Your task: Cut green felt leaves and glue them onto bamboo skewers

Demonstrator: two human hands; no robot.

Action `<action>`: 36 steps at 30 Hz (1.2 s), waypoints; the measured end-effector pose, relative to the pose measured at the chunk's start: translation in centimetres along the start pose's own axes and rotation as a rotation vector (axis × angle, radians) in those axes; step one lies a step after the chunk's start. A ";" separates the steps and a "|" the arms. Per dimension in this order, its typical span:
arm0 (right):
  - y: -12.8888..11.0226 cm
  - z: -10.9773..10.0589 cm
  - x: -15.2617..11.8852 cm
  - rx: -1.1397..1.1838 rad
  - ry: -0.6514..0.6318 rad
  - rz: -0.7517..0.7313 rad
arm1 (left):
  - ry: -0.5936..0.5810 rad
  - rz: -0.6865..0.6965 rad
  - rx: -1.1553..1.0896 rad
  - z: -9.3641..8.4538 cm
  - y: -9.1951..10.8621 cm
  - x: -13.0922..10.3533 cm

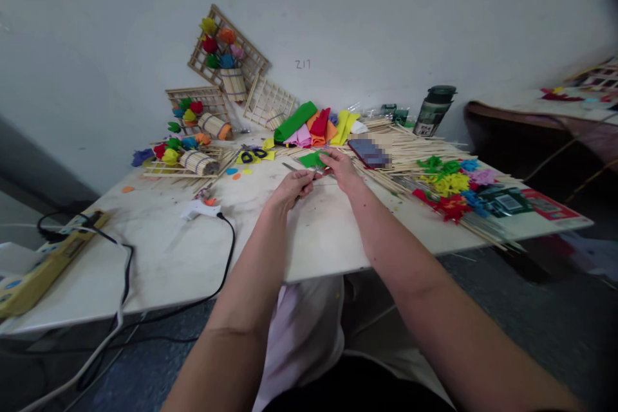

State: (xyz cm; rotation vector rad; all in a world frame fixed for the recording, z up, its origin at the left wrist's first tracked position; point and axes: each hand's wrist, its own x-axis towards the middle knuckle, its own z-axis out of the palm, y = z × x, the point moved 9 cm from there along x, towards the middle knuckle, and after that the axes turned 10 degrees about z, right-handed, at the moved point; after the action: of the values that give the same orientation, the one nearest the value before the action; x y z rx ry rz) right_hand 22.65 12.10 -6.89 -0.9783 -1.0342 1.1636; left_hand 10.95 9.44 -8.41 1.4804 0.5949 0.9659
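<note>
Near the middle of the white table, my left hand [296,185] is closed, its fingers wrapped round something thin and partly hidden, with a grey metal tip showing beside it. My right hand [340,168] is closed in a pinch beside a small green piece [313,159], close to my left fingertips. Whatever lies between the two hands is too small to make out. Behind them are rolled and folded sheets, among them a green roll [295,121], and a phone [369,152] lies to the right of my right hand.
A white glue gun [201,209] with a black cord lies left, beyond a yellow power strip [53,264]. Stick baskets with coloured flowers [197,161] stand back left. Thin sticks [410,148], bright flowers [449,184] and a dark bottle [434,111] are at right.
</note>
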 end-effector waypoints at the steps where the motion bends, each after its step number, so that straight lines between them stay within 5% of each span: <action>1: 0.0 0.0 0.0 -0.014 0.002 -0.008 | 0.010 -0.003 0.019 -0.1 0.0 0.0; 15: 0.4 -0.4 0.5 -0.093 0.081 -0.041 | 0.128 0.083 0.354 -1.1 0.8 0.4; 25: 0.0 -0.7 0.6 -0.092 0.118 -0.094 | 0.090 0.149 0.403 -0.4 1.6 0.4; 36: 0.0 -1.0 0.8 -0.141 0.143 -0.104 | 0.186 0.161 0.804 -1.5 1.4 0.8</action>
State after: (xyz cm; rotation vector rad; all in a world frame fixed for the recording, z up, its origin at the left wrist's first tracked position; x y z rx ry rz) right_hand 23.66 12.79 -7.08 -1.0890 -1.0496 0.9318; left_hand 9.88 10.74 -6.90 2.1821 1.0950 1.0510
